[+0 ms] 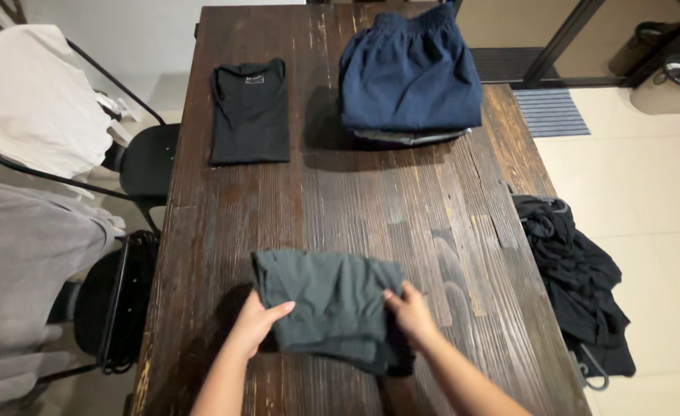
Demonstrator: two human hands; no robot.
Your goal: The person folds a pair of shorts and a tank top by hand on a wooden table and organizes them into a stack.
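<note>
A dark grey-green folded garment [328, 296] lies near the front edge of a dark wooden table [401, 216]. My left hand [257, 323] rests against its left edge, fingers flat on the cloth. My right hand [411, 312] presses on its right side, fingers curled over the fold. Farther back lie a folded black shirt [250, 112] at the left and a folded stack topped by navy blue shorts [409, 73] at the right.
Black clothes [579, 285] with hangers hang off the table's right edge. Two black chairs stand at the left, one draped with a white garment [32, 100], one with a grey garment [24, 262]. Bins [675, 81] stand at the far right on the tiled floor.
</note>
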